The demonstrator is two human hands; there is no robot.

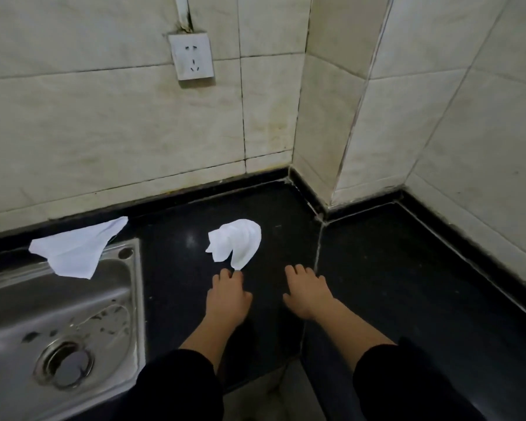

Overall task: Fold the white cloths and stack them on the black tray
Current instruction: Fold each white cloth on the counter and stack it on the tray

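Observation:
A crumpled white cloth (237, 243) lies on the black countertop (377, 268) near the middle. My left hand (227, 294) rests just in front of it, and its fingertips touch the cloth's near tip; whether they pinch it I cannot tell. My right hand (305, 291) lies flat on the counter to the right of the cloth, fingers spread, holding nothing. A second white cloth (76, 249) lies spread over the back corner of the sink, at the left. No black tray is in view.
A steel sink (58, 323) with an open drain fills the lower left. Tiled walls close off the back and the right, with a jutting corner (325, 165) at the back right. A wall socket (192, 56) sits above the counter.

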